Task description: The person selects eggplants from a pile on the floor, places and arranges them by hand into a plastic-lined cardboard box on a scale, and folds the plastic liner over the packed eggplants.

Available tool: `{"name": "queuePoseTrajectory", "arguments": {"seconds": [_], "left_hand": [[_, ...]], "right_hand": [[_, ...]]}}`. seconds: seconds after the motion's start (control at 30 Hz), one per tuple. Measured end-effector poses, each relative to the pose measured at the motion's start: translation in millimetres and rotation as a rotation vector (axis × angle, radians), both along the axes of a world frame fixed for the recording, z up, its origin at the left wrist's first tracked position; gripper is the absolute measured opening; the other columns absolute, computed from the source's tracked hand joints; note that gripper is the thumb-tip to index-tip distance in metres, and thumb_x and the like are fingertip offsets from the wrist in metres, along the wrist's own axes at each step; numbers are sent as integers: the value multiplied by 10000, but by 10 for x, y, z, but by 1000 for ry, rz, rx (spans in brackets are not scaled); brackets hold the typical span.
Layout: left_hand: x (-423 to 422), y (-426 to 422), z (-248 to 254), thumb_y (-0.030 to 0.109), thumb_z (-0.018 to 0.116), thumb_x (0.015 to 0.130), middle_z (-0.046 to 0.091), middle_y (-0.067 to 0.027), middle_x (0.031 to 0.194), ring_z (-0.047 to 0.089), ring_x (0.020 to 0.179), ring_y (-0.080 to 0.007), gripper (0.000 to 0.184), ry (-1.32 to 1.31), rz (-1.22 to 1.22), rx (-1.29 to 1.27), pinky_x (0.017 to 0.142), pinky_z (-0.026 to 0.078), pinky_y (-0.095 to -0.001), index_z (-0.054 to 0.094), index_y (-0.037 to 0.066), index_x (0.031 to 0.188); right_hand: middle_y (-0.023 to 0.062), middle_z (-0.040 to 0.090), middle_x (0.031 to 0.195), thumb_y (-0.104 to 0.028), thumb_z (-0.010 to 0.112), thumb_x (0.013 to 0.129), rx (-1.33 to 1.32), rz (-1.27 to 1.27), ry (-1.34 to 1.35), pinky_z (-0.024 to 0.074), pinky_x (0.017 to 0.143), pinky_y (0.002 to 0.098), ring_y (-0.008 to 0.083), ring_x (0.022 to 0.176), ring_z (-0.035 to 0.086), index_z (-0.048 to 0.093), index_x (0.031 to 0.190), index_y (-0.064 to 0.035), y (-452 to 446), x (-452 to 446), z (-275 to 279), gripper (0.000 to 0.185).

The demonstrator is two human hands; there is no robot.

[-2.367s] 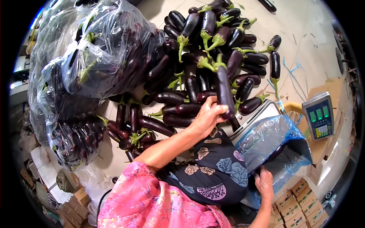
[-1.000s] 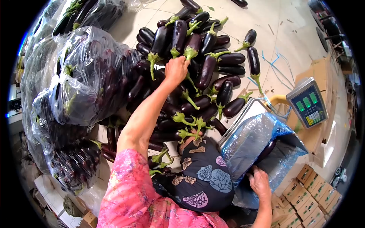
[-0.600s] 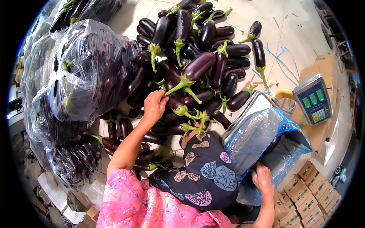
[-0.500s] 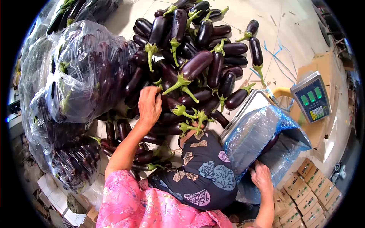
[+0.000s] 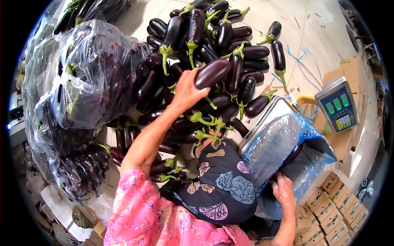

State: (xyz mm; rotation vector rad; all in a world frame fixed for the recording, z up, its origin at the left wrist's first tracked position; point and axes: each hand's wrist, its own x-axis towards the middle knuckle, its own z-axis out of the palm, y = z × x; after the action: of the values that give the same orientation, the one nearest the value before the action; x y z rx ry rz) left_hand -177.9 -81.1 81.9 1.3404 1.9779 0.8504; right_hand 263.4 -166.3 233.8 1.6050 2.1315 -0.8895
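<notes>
My left hand is wrapped round the stem end of a purple eggplant, above a heap of dark eggplants with green stems. My right hand holds the near edge of a blue plastic bag with its fingers bent at the opening. The bag lies on its side on a metal scale platform, its mouth open, and a dark eggplant shows inside. The right fingertips are partly hidden by the bag.
Clear bags full of eggplants stand on the left. A scale display with green digits is on the right, beside cardboard. Stacked small boxes sit at the lower right. Blue string lies on the floor.
My left hand has moved up and right from the heap's left part and closed round the purple eggplant lying on top. My right hand stays at the bag.
</notes>
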Motion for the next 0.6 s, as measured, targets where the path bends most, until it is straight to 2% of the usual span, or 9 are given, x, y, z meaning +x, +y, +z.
{"name": "queuePoseTrajectory", "arguments": {"seconds": [0.07, 0.13, 0.17, 0.3, 0.33, 0.37, 0.4, 0.5, 0.6], "left_hand": [[-194, -373, 200, 205, 764, 674, 586, -175, 1156, 605, 1090, -326, 698, 46, -73, 75, 990, 471, -401, 554, -2, 1306], [-522, -817, 328, 127, 747, 655, 580, -173, 1222, 583, 1162, -319, 679, 83, -137, 84, 1034, 445, -388, 560, 8, 1296], [-693, -1038, 404, 128, 724, 649, 578, -170, 1212, 582, 1151, -339, 665, 102, -154, 49, 1025, 456, -400, 565, 14, 1283], [-1358, -2068, 536, 145, 715, 646, 581, -169, 1179, 594, 1120, -325, 664, 46, -46, -221, 998, 453, -379, 570, 11, 1281], [-1490, -2320, 529, 159, 733, 630, 584, -170, 1185, 568, 1155, -349, 687, 94, -21, -293, 1030, 430, -407, 574, 21, 1284], [-1620, -2556, 497, 168, 750, 619, 582, -168, 1226, 519, 1216, -375, 699, 275, -96, -354, 1073, 391, -441, 579, 29, 1282], [-1579, -2632, 555, 142, 750, 633, 574, -167, 1274, 476, 1258, -391, 688, 353, -123, -279, 1104, 359, -460, 580, 36, 1292], [-1168, -2441, 561, 4, 664, 733, 563, -173, 1306, 485, 1265, -370, 584, 402, -18, -153, 1102, 373, -432, 582, 30, 1311], [-444, -1544, 651, -8, 642, 807, 593, -186, 1258, 583, 1173, -357, 458, 116, -118, 60, 1029, 462, -406, 610, 12, 1263]], "right_hand": [[262, 669, 983, -118, 619, 840, 7, 9, 1, 507, 781, 521, 474, 884, 631, 644, 1098, 10, -3, -4, 11, 288], [262, 667, 980, -117, 618, 842, 9, 22, 4, 506, 779, 523, 473, 883, 630, 641, 1089, 10, 13, -29, 22, 280], [263, 666, 979, -117, 618, 842, 5, 27, 5, 506, 777, 524, 473, 882, 630, 639, 1085, 11, 18, -47, 35, 276], [266, 661, 971, -111, 616, 844, 17, 34, 31, 504, 772, 526, 475, 879, 626, 627, 1074, 14, 14, -81, 54, 262], [265, 661, 970, -108, 614, 845, 8, 32, 27, 505, 771, 527, 474, 878, 626, 625, 1080, 13, 4, -88, 63, 265], [265, 660, 969, -105, 612, 845, -2, 31, 24, 505, 770, 527, 474, 878, 626, 623, 1086, 12, 0, -92, 70, 268], [264, 660, 967, -102, 610, 846, -11, 30, 20, 505, 770, 527, 473, 878, 626, 620, 1092, 11, 3, -97, 77, 271], [262, 651, 978, -101, 610, 847, -36, 35, 8, 504, 769, 531, 472, 874, 624, 613, 1117, 5, 3, -147, 103, 290], [260, 646, 985, -99, 611, 845, -24, 43, 22, 504, 770, 533, 475, 874, 621, 612, 1133, 2, -10, -69, 63, 305]]}}
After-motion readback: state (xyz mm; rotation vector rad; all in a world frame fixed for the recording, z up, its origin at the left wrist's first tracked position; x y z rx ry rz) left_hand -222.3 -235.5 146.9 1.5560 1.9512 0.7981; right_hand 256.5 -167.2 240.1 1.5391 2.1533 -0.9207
